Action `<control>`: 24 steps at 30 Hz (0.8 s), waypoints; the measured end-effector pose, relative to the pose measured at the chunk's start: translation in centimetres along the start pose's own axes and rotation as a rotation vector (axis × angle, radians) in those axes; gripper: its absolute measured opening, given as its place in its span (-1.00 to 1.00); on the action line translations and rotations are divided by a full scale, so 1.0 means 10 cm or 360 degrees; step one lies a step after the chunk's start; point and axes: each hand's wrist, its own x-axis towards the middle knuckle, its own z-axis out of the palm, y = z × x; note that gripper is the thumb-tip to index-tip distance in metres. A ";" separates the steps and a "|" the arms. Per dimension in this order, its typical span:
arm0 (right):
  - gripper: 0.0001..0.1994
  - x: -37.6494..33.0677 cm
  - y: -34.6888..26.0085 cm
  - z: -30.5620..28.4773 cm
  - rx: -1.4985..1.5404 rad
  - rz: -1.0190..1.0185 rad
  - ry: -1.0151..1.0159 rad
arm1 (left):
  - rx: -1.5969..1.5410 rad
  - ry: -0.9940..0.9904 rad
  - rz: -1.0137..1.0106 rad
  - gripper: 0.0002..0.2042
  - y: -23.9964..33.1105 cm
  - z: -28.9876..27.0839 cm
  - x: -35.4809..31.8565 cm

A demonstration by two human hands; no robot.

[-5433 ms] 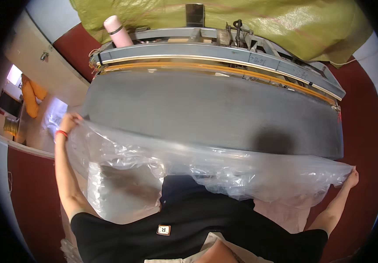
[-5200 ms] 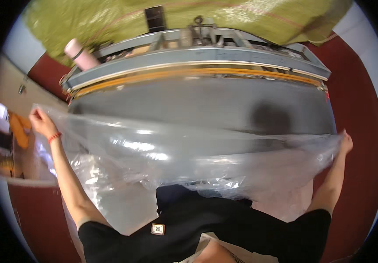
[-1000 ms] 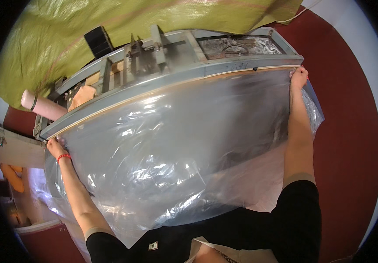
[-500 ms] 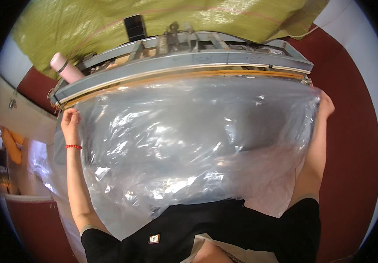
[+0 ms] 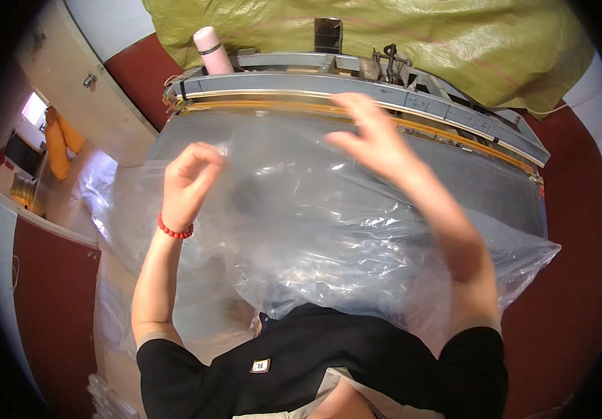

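Observation:
A wide sheet of clear plastic film lies rumpled and shiny over the grey bench surface, and reaches toward my body. My left hand, with a red bead bracelet on the wrist, is closed in a pinch over the sheet's left part, apparently on the film; its fingertips are slightly blurred. Over the sheet's far middle, my right hand is open, thumb and fingers apart, with nothing in it. The film's right corner sags loose beyond my right forearm. Grey surface shows bare at the far right.
A metal frame with an orange strip spans the bench's far side. It carries a pink bottle and a metal clamp. A black phone rests against yellow-green woven sheeting. A door stands at the left.
My right hand has let go of the film's right edge and swung inward to the left. My left hand has moved rightward over the sheet. The view has shifted left.

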 end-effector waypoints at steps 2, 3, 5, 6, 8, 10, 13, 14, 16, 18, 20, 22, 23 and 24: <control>-0.60 0.22 -0.21 0.52 0.0090 -0.0095 0.0265 | 0.0277 -0.0121 0.0118 -0.91 0.15 -0.04 -0.08; -0.69 0.29 -0.28 0.63 0.0420 0.0116 -0.0013 | 0.0291 -0.0112 0.0108 -0.91 0.20 -0.08 -0.11; -0.87 0.33 -0.33 0.75 0.1042 0.0509 -0.0402 | 0.0463 -0.0198 -0.0048 -0.88 0.26 -0.14 -0.15; -0.87 0.28 -0.31 0.79 0.1055 0.0504 -0.0420 | 0.0549 -0.0231 -0.0134 -0.86 0.27 -0.19 -0.20; -0.88 0.03 -0.08 0.66 0.1160 0.0429 -0.0354 | 0.0531 -0.0442 -0.0394 -0.84 0.05 -0.44 -0.34; -0.88 -0.31 0.35 0.30 0.0706 0.0521 -0.0241 | 0.0431 -0.0864 -0.0992 -0.86 -0.37 -0.56 -0.62; -0.85 -1.07 0.98 -0.46 0.0366 0.1123 0.0288 | 0.0320 -0.1037 -0.1021 -0.89 -0.84 -0.32 -1.16; -0.85 -1.39 1.17 -0.78 0.0081 0.1296 0.0445 | 0.0245 -0.1062 -0.1102 -0.90 -1.01 -0.21 -1.32; -0.85 -2.20 1.56 -1.48 -0.0242 0.1408 0.0804 | 0.0255 -0.1114 -0.0918 -0.92 -1.21 0.05 -1.55; -0.79 -3.11 1.78 -2.27 -0.0572 0.1615 0.1122 | -0.0001 -0.0975 -0.1142 -0.90 -1.10 0.38 -1.56; -0.74 -3.85 1.75 -2.89 -0.0986 0.1639 0.1313 | -0.0249 -0.0811 -0.1390 -0.89 -0.99 0.60 -1.49; -0.70 -4.32 1.65 -3.31 -0.1198 0.1793 0.1311 | 0.0059 -0.1379 -0.0798 -0.83 -0.90 0.72 -1.47; -0.69 -4.39 1.54 -3.43 -0.1309 0.1919 0.1276 | 0.0216 -0.1681 -0.0778 -0.81 -0.92 0.74 -1.46; -0.67 -4.43 1.46 -3.52 -0.1425 0.2045 0.1244 | 0.0211 -0.1695 -0.0783 -0.81 -0.99 0.70 -1.49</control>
